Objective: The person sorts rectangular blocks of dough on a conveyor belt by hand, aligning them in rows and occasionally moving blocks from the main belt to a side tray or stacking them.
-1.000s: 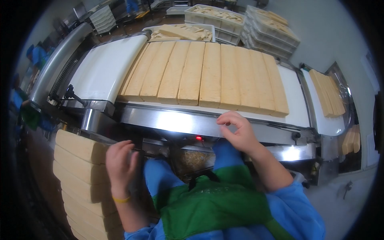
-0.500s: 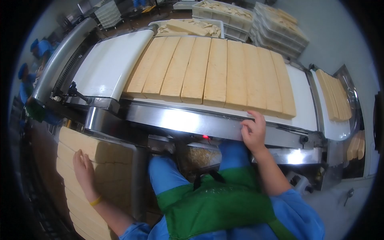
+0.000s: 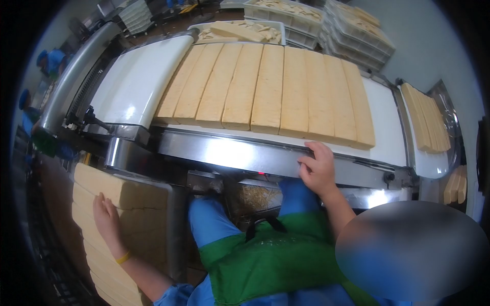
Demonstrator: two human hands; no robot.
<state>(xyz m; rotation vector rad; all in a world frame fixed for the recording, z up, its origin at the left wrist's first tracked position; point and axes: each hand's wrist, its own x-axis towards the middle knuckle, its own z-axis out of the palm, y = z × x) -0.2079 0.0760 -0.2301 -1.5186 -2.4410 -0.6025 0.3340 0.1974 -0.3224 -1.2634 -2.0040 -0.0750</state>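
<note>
Long pale-yellow loaves (image 3: 267, 89) lie side by side on the white conveyor belt (image 3: 383, 120). My right hand (image 3: 317, 166) is at the belt's steel front rail (image 3: 219, 152), fingers bent, nothing visible in it. More loaves (image 3: 97, 186) are stacked at the lower left beside the machine. My left hand (image 3: 107, 217), with a yellow band at the wrist, rests on that stack near the top loaves, fingers extended and holding nothing.
White crates (image 3: 301, 23) of pale pieces stand behind the belt. Further loaves (image 3: 423, 120) lie on a second belt section at the right. Co-workers in blue (image 3: 51, 61) are at the far left. A blurred oval (image 3: 411, 250) covers the lower right.
My left hand has gone left and down onto the stacked loaves. My right hand has shifted right along the rail. A blurred oval now appears at the lower right.
</note>
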